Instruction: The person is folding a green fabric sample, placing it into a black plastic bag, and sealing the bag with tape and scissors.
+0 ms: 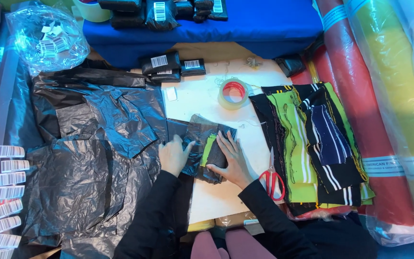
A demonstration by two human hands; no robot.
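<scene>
Low in the frame's centre, your left hand (pixel 172 154) lies loosely curled on the edge of a black plastic sheet (pixel 198 135), pinching or pressing its fold; I can't tell which. Your right hand (pixel 231 156) lies flat and open, fingers spread, pressing down on the folded green-and-black fabric piece (pixel 210 149) that the sheet half covers. That bundle sits on the pale work board (pixel 202 98), between your hands, only partly wrapped, with green cloth showing at the open side.

Just right of your right wrist, red-handled scissors (pixel 272 180) lie on the board, touching the edge of a stack of striped fabric swatches (pixel 315 144) in green, black and navy, none of them wrapped. To the left, loose black plastic sheets (pixel 92 158) spread over the table, with barcode labels (pixel 8 192) in a column down the left edge.

Further up, a roll of clear tape (pixel 233 93) stands near the board's top. Above it, small wrapped black packets (pixel 173 64) with labels lie finished, more on the blue cloth (pixel 264 24) at the top. By my reading a few packets are done and most of the stack remains.
</scene>
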